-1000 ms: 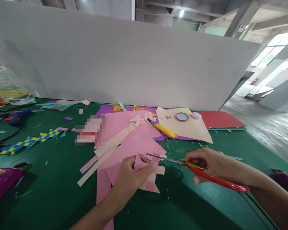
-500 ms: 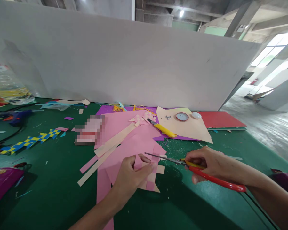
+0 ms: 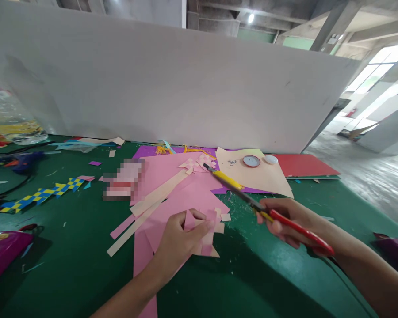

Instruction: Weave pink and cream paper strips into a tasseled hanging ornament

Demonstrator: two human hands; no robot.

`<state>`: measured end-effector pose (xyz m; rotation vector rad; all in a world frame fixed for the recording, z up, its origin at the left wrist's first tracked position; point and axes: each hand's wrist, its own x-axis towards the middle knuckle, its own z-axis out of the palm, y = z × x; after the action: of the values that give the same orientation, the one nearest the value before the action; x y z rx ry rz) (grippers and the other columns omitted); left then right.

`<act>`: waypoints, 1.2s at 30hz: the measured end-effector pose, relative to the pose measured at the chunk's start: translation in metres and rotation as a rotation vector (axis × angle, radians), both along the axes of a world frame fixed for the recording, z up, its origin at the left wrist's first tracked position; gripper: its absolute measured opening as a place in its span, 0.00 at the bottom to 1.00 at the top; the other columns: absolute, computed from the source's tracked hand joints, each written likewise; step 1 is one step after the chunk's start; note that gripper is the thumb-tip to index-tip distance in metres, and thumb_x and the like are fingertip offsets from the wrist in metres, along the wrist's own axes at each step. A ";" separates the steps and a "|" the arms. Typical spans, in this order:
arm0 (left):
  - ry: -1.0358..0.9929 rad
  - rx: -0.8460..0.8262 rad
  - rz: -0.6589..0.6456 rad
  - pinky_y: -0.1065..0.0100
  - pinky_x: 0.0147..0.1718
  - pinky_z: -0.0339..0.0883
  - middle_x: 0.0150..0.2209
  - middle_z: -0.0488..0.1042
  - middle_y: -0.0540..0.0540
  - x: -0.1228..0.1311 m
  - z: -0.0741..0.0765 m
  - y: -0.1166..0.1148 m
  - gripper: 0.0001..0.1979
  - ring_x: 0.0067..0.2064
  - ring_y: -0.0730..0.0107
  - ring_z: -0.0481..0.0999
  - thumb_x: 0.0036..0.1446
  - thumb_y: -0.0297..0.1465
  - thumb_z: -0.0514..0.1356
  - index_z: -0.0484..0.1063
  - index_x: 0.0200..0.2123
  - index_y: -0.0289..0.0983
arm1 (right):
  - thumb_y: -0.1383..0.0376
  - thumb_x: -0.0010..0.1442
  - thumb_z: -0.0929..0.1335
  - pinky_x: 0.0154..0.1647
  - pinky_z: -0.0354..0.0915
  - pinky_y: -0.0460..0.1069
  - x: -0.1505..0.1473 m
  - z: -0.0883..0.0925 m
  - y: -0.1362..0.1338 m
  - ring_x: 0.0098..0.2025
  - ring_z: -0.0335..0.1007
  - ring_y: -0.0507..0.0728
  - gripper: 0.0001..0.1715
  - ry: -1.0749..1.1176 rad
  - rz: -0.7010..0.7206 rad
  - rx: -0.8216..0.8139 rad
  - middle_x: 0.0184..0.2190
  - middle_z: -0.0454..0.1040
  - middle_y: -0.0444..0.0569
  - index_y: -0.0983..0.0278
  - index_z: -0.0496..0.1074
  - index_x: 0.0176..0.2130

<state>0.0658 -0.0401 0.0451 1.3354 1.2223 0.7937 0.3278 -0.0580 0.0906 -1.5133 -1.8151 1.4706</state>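
Note:
My left hand (image 3: 182, 236) pinches a woven paper piece (image 3: 207, 240) of pink and cream strips, held low over the pink sheets. Its left part is hidden by my fingers. My right hand (image 3: 281, 221) grips a pair of scissors (image 3: 298, 229) with red and yellow handles, to the right of the woven piece. The scissor blades look closed and point up and left, passing in front of a yellow utility knife (image 3: 227, 179). A small cream paper scrap (image 3: 226, 217) lies just beyond the woven piece.
Pink sheets (image 3: 155, 172) and cream strips (image 3: 155, 194) cover the middle of the green table (image 3: 86, 265). A round tin (image 3: 251, 161) sits on cream paper at the back. At left are a blue-yellow woven strip (image 3: 43, 194) and a purple tape measure (image 3: 6, 254). A white panel (image 3: 172, 84) stands behind.
The scissors have swung upward and away from the woven piece, and their blades have closed. A small cream scrap now lies separate beside the piece. My left hand has barely moved.

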 end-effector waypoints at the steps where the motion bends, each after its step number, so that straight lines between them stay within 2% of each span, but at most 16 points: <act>1: 0.019 0.044 -0.007 0.70 0.30 0.67 0.28 0.72 0.49 -0.001 -0.003 0.002 0.12 0.31 0.68 0.72 0.50 0.41 0.62 0.71 0.28 0.38 | 0.44 0.58 0.63 0.17 0.54 0.45 -0.003 0.000 -0.001 0.18 0.55 0.48 0.25 0.096 -0.024 0.017 0.22 0.64 0.42 0.63 0.66 0.38; 4: 0.102 0.172 0.004 0.62 0.43 0.68 0.44 0.74 0.44 -0.004 -0.011 0.008 0.15 0.46 0.60 0.73 0.51 0.40 0.62 0.72 0.40 0.39 | 0.41 0.60 0.57 0.17 0.58 0.46 -0.018 0.001 0.001 0.17 0.60 0.50 0.29 0.314 -0.061 0.062 0.24 0.68 0.45 0.62 0.65 0.39; 6: 0.164 0.298 0.070 0.57 0.51 0.63 0.52 0.70 0.43 -0.005 -0.013 0.008 0.19 0.55 0.57 0.67 0.53 0.39 0.62 0.68 0.48 0.41 | 0.42 0.61 0.57 0.17 0.58 0.46 -0.032 0.001 0.005 0.17 0.62 0.50 0.28 0.386 -0.074 0.052 0.23 0.68 0.45 0.62 0.66 0.38; 8: 0.175 0.423 0.077 0.55 0.57 0.55 0.56 0.66 0.44 -0.005 -0.012 0.005 0.19 0.61 0.57 0.59 0.55 0.39 0.61 0.68 0.49 0.42 | 0.45 0.62 0.57 0.17 0.59 0.45 -0.047 0.000 0.010 0.18 0.64 0.51 0.27 0.425 -0.069 0.055 0.21 0.68 0.45 0.64 0.69 0.35; 10: 0.071 0.414 -0.028 0.56 0.59 0.53 0.55 0.67 0.44 -0.003 -0.009 0.000 0.17 0.61 0.57 0.59 0.56 0.41 0.60 0.69 0.48 0.43 | 0.46 0.62 0.58 0.18 0.61 0.44 -0.062 0.000 0.014 0.19 0.66 0.51 0.27 0.479 -0.018 0.068 0.19 0.69 0.45 0.65 0.70 0.34; 13: -0.313 0.138 -0.265 0.57 0.53 0.62 0.55 0.68 0.42 0.002 -0.003 -0.008 0.26 0.57 0.56 0.66 0.53 0.49 0.59 0.66 0.52 0.44 | 0.48 0.62 0.60 0.21 0.65 0.45 -0.083 -0.003 0.019 0.21 0.69 0.51 0.27 0.575 0.032 0.096 0.21 0.72 0.46 0.66 0.72 0.33; 16: -0.619 -0.112 -0.422 0.59 0.47 0.67 0.54 0.67 0.40 0.005 -0.001 -0.012 0.34 0.52 0.57 0.71 0.49 0.55 0.58 0.62 0.55 0.44 | 0.49 0.63 0.60 0.23 0.66 0.44 -0.098 -0.003 0.019 0.28 0.73 0.53 0.24 0.651 -0.041 0.088 0.29 0.76 0.49 0.65 0.72 0.35; 17: -0.656 -0.170 -0.458 0.60 0.45 0.67 0.52 0.70 0.39 0.005 -0.001 -0.012 0.34 0.48 0.59 0.73 0.49 0.55 0.58 0.63 0.54 0.43 | 0.49 0.63 0.61 0.24 0.67 0.45 -0.101 -0.002 0.018 0.32 0.74 0.54 0.22 0.678 -0.064 0.076 0.33 0.76 0.50 0.64 0.71 0.37; 19: -0.642 -0.262 -0.514 0.66 0.36 0.68 0.42 0.75 0.41 0.002 -0.001 -0.011 0.30 0.33 0.69 0.75 0.51 0.54 0.58 0.68 0.49 0.39 | 0.49 0.63 0.61 0.30 0.70 0.47 -0.103 0.001 0.018 0.41 0.74 0.57 0.21 0.731 -0.069 0.061 0.41 0.76 0.52 0.63 0.70 0.39; 20: -0.592 -0.299 -0.530 0.71 0.28 0.65 0.35 0.76 0.43 0.000 -0.001 -0.010 0.27 0.25 0.76 0.71 0.52 0.53 0.58 0.70 0.44 0.37 | 0.49 0.63 0.61 0.34 0.71 0.49 -0.103 0.003 0.018 0.45 0.73 0.59 0.21 0.750 -0.055 0.058 0.44 0.75 0.53 0.62 0.70 0.40; 22: -0.444 -0.349 -0.542 0.76 0.18 0.50 0.21 0.72 0.50 -0.003 -0.001 -0.008 0.20 0.15 0.83 0.57 0.55 0.48 0.59 0.72 0.35 0.35 | 0.49 0.63 0.61 0.39 0.72 0.51 -0.098 0.006 0.019 0.50 0.70 0.60 0.21 0.766 -0.031 0.056 0.47 0.73 0.54 0.63 0.70 0.41; 24: -0.345 -0.361 -0.528 0.74 0.17 0.42 0.13 0.63 0.54 -0.005 0.000 -0.006 0.18 0.14 0.83 0.50 0.57 0.44 0.58 0.71 0.26 0.35 | 0.50 0.64 0.60 0.40 0.72 0.52 -0.090 0.007 0.022 0.51 0.69 0.61 0.21 0.758 -0.019 0.074 0.48 0.73 0.56 0.63 0.70 0.41; 26: -0.362 -0.293 -0.463 0.74 0.18 0.44 0.12 0.56 0.56 -0.005 0.003 -0.006 0.21 0.15 0.81 0.50 0.59 0.44 0.55 0.66 0.20 0.36 | 0.51 0.64 0.60 0.38 0.72 0.53 -0.083 0.006 0.024 0.49 0.71 0.61 0.21 0.708 -0.020 0.122 0.46 0.73 0.57 0.64 0.71 0.41; 28: -0.377 -0.156 -0.340 0.73 0.21 0.49 0.13 0.54 0.57 -0.003 0.005 -0.007 0.23 0.17 0.79 0.50 0.60 0.45 0.53 0.61 0.18 0.37 | 0.52 0.64 0.61 0.36 0.72 0.52 -0.077 0.005 0.025 0.46 0.72 0.61 0.21 0.641 -0.021 0.160 0.44 0.74 0.57 0.65 0.72 0.41; 32: -0.134 0.175 -0.059 0.72 0.22 0.53 0.18 0.59 0.55 0.000 0.002 -0.012 0.15 0.21 0.76 0.57 0.58 0.42 0.55 0.68 0.27 0.38 | 0.51 0.63 0.63 0.36 0.72 0.51 -0.079 0.004 0.019 0.42 0.73 0.58 0.21 0.589 -0.009 0.155 0.38 0.75 0.52 0.64 0.72 0.43; 36: 0.033 0.433 0.070 0.74 0.21 0.53 0.19 0.60 0.55 0.003 -0.006 -0.017 0.08 0.21 0.76 0.59 0.59 0.38 0.57 0.70 0.35 0.39 | 0.52 0.60 0.66 0.33 0.71 0.49 -0.089 -0.002 0.013 0.31 0.72 0.53 0.19 0.538 -0.007 0.143 0.29 0.73 0.46 0.64 0.73 0.40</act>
<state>0.0688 -0.0568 0.0394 1.6632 1.1677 1.1361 0.2384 -0.0453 0.0889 -0.9338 -1.5431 1.5207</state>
